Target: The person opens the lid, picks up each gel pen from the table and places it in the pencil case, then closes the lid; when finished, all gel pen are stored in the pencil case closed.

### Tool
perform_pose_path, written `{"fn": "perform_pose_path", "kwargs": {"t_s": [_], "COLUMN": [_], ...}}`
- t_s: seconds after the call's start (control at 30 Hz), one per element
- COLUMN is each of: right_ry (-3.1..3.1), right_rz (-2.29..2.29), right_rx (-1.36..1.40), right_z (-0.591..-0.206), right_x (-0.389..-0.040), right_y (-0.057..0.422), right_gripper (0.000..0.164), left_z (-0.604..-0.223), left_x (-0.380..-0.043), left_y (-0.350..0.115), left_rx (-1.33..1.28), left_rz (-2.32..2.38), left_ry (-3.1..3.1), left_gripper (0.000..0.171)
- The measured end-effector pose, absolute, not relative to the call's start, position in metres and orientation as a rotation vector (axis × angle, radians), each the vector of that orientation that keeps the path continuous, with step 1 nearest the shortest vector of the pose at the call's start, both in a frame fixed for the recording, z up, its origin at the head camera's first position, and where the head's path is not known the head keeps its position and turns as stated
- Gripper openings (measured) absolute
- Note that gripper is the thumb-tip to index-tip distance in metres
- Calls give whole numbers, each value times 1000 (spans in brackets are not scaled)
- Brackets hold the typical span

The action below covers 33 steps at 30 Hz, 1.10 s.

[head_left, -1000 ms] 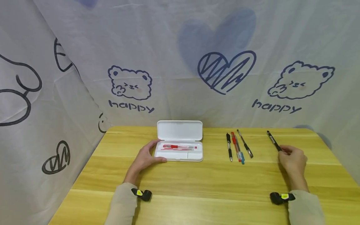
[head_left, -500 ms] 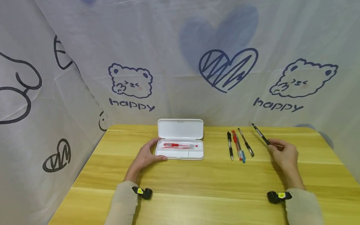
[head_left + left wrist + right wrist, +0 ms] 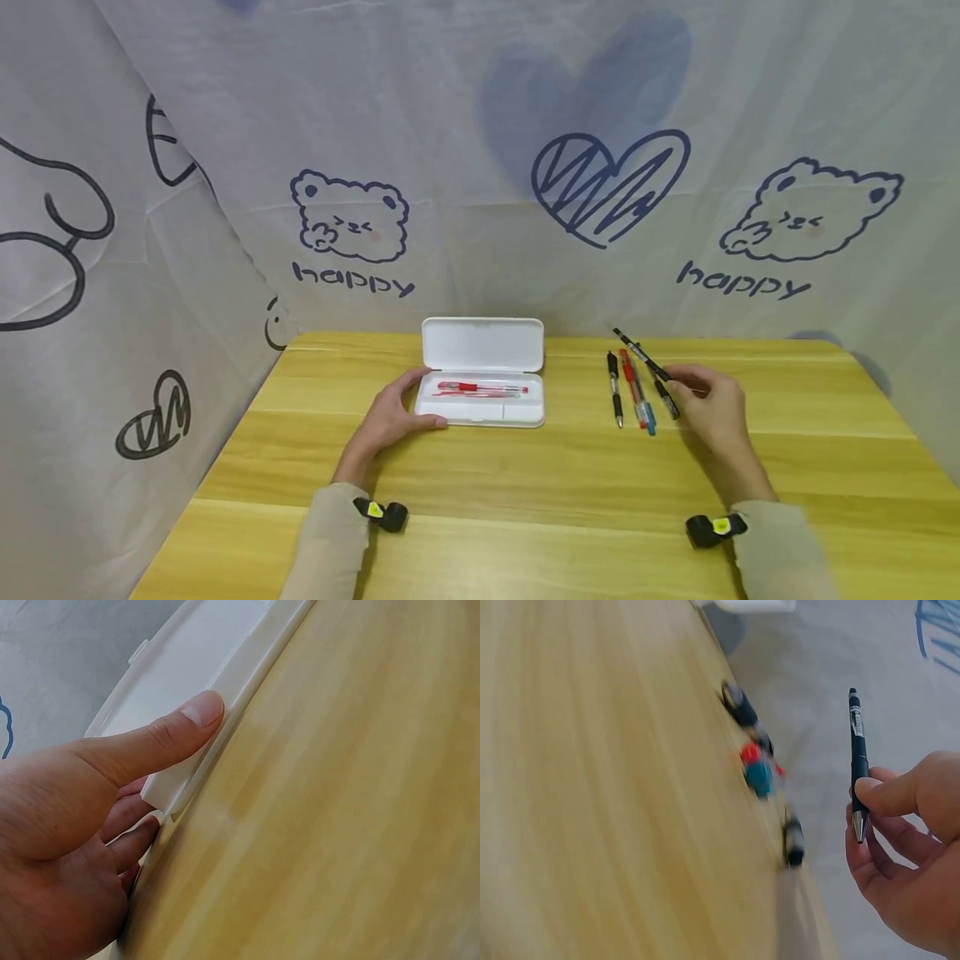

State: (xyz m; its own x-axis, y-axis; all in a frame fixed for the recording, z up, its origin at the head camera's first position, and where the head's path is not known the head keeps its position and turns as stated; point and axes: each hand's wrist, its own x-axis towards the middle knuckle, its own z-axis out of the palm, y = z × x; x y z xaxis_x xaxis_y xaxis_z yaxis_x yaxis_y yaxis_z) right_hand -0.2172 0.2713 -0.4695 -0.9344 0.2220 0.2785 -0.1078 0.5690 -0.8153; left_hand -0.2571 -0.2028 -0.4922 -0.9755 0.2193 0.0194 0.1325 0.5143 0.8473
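A white pencil case (image 3: 522, 412) lies with its lid raised. Inside it are a red pen (image 3: 468, 387) and a thin red-tipped refill or pen (image 3: 472, 395). My left hand (image 3: 390, 412) holds the case's left end, thumb over the front edge and fingers around the side, as the left wrist view shows. My right hand (image 3: 712, 408) pinches a black ballpoint pen (image 3: 858, 742) near its silver tip, thumb against the fingers. In the head view this pen is lifted and crosses over a clear-barrelled black pen (image 3: 666, 400) on the table.
Left of the held pen lie a black-gripped pen (image 3: 614, 388), a red pen (image 3: 627, 371) and a blue-ended pen (image 3: 649, 418), the last two side by side. The wooden table (image 3: 525, 508) meets a printed cloth wall (image 3: 480, 275) at its back edge.
My right hand has carried the black ballpoint pen leftward from the table's right side to above the loose pens. The left hand and the pencil case have stayed in place.
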Motion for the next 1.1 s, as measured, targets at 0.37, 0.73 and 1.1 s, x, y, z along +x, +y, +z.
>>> {"fn": "perform_pose_path", "kwargs": {"t_s": [0.37,0.73,1.1], "right_ry": [-2412,-2382,-2369], "right_rz": [1521,1433,1502], "right_rx": [6,160,148], "right_z": [-466,-463,-466], "right_x": [-225,-243,-260], "right_y": [230,172,116], "right_gripper": [18,14,13], "left_z": [-492,-492,-493], "left_x": [-256,-256,-256], "left_y": [-203,-204,-203], "left_rx": [324,340,345], "left_rz": [1487,1498,1480], "left_ry": [2654,2655,2661], "left_gripper": [92,91,90]}}
